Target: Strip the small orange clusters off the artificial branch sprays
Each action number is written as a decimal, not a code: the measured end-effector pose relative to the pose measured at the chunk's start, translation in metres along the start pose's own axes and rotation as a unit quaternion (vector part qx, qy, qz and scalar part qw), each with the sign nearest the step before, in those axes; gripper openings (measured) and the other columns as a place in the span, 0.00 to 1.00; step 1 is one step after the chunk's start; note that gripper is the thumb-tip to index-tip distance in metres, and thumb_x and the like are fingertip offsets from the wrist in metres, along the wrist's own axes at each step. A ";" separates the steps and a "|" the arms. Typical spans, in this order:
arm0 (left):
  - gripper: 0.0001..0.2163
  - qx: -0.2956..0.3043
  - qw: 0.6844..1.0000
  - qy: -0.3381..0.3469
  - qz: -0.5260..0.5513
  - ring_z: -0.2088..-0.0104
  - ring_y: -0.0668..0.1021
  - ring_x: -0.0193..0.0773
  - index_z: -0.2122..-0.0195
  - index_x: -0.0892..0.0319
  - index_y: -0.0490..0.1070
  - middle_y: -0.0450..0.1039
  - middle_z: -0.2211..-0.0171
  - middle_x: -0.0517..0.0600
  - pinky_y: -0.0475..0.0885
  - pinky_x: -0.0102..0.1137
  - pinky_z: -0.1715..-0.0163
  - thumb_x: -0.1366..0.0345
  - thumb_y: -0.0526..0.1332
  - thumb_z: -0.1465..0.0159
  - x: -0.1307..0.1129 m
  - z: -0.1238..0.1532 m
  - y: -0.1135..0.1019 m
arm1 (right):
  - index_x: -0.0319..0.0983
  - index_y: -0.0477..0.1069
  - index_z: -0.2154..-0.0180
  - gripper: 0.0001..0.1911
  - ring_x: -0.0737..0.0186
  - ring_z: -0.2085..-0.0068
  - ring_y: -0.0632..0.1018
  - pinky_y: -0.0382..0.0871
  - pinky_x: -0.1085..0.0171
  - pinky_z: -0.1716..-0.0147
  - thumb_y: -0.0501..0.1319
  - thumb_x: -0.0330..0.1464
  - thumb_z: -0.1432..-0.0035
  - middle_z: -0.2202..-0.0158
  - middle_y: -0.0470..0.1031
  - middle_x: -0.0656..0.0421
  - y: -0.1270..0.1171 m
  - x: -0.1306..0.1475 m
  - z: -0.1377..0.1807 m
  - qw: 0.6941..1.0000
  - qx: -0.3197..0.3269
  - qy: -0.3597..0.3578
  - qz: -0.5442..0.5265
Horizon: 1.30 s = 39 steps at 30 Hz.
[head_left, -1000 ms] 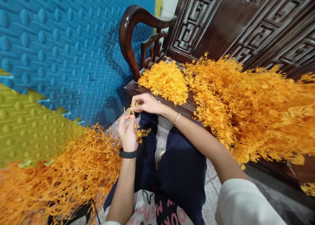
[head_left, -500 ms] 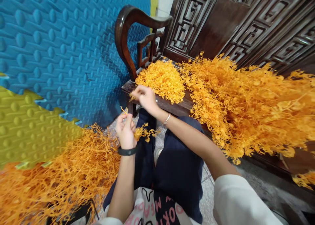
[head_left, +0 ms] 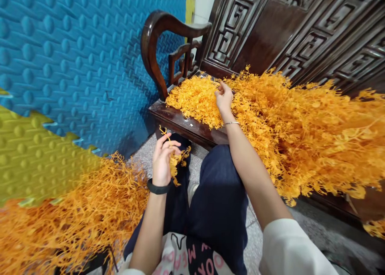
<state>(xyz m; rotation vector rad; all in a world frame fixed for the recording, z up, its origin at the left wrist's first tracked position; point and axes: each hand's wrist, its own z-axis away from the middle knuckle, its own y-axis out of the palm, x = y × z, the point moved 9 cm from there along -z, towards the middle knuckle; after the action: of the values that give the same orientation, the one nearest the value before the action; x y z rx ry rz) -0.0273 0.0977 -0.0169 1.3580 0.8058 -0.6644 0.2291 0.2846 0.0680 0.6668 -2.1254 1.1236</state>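
My left hand [head_left: 162,160], above my left knee, is closed loosely around an orange artificial flower sprig [head_left: 177,162]. A bare forked stem of the sprig pokes up past the fingertips, and its blossoms hang on the palm's right side. My right hand [head_left: 224,98] reaches over the bench, at the right edge of a heap of loose orange flower heads [head_left: 195,94]. Its fingers are bent in toward the thumb; whatever may be between them is hidden. Just right of that hand begins a large pile of orange flower branches [head_left: 306,126].
The dark wooden bench [head_left: 207,135] has a curved armrest [head_left: 152,38] and a carved backrest [head_left: 258,38]. Bare orange stems [head_left: 90,210] are heaped at my lower left. Blue foam matting [head_left: 75,66] covers the wall at left.
My right hand has moved right and away from me, from near the left hand to the flower heap. The left hand has risen slightly, its fingers looser around the sprig.
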 end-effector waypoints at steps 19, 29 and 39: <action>0.18 0.007 0.995 0.095 0.005 0.58 0.76 0.37 0.53 0.56 0.65 0.73 0.58 0.52 0.68 0.36 0.52 0.68 0.63 0.45 -0.015 0.001 0.000 | 0.30 0.71 0.70 0.13 0.72 0.74 0.69 0.60 0.71 0.72 0.61 0.37 0.49 0.75 0.72 0.59 0.062 0.114 0.195 0.776 0.602 -0.166 -0.085; 0.11 0.024 0.996 -0.021 -0.085 0.78 0.73 0.29 0.67 0.60 0.67 0.71 0.79 0.45 0.68 0.24 0.73 0.61 0.64 0.48 0.022 -0.001 0.011 | 0.31 0.72 0.70 0.08 0.73 0.74 0.66 0.57 0.71 0.72 0.60 0.31 0.48 0.74 0.72 0.59 0.046 0.114 0.171 0.847 0.493 -0.189 -0.072; 0.13 0.005 0.994 -0.010 -0.110 0.89 0.52 0.22 0.75 0.60 0.65 0.49 0.90 0.37 0.44 0.22 0.87 0.55 0.61 0.46 0.026 -0.002 0.018 | 0.32 0.72 0.77 0.05 0.71 0.77 0.71 0.62 0.70 0.74 0.64 0.29 0.57 0.79 0.73 0.59 0.052 0.091 0.151 0.886 0.435 -0.052 -0.153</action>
<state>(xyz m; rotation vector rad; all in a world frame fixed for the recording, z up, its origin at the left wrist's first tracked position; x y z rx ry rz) 0.0020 0.1028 -0.0281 1.2809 0.9455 -0.8528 0.0879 0.1706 0.0413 1.4266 -1.4237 1.8711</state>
